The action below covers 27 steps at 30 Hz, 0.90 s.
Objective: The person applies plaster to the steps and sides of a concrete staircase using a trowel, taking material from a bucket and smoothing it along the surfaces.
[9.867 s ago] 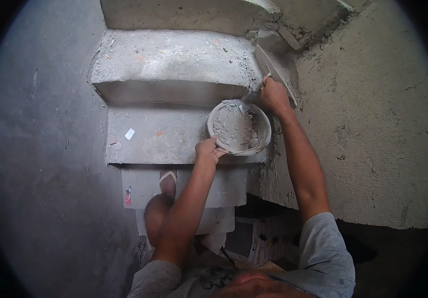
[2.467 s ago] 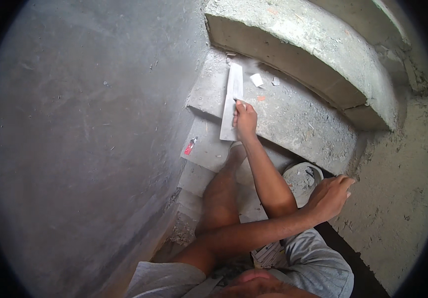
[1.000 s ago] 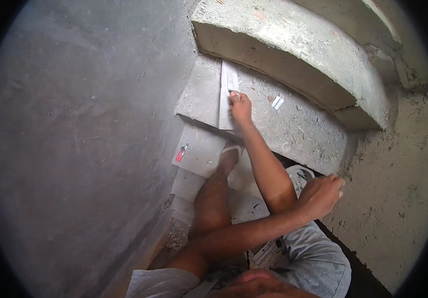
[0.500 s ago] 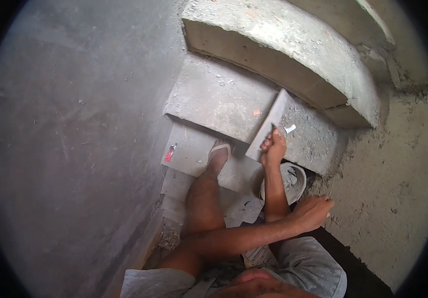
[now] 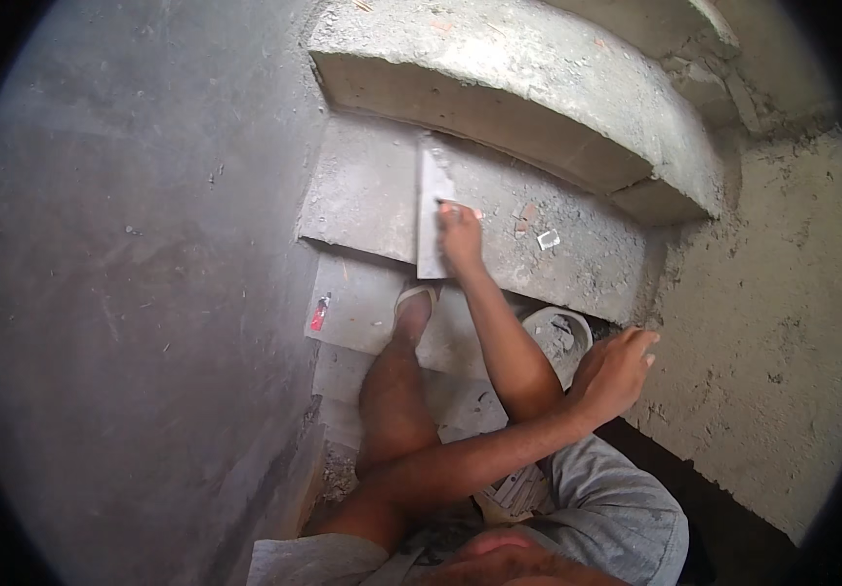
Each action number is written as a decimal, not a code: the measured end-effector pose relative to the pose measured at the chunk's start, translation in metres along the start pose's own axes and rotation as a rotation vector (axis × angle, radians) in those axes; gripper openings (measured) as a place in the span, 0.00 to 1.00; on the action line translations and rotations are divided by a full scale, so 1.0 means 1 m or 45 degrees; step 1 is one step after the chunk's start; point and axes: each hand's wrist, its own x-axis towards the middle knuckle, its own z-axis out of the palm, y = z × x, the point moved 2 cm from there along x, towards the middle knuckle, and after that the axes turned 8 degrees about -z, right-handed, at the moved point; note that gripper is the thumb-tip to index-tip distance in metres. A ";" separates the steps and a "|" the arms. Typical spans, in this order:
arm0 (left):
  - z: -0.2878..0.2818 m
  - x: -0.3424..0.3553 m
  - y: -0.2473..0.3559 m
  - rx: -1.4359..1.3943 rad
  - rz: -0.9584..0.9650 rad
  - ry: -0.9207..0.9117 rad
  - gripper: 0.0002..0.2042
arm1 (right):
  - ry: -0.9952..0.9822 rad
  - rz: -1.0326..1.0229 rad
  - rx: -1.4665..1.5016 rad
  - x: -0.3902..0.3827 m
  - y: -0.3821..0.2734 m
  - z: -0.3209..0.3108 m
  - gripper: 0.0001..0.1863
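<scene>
Head view: pale flat trowel (image 5: 429, 234) on the stair tread (image 5: 367, 186), long axis from riser to front edge. Right hand (image 5: 461, 239) is at its right side, fingers curled around the grip, mostly hidden. White scrap (image 5: 548, 239) and orange chips (image 5: 528, 212) lie right of the blade. Bucket (image 5: 579, 334) sits lower right; left hand (image 5: 616, 376), forearm crossed over the right, is nearer it. Left fingers bent; can't tell if they pinch anything.
</scene>
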 end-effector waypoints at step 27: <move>0.036 -0.022 -0.020 0.241 0.100 -0.209 0.08 | -0.121 -0.177 -0.527 -0.098 -0.048 -0.084 0.17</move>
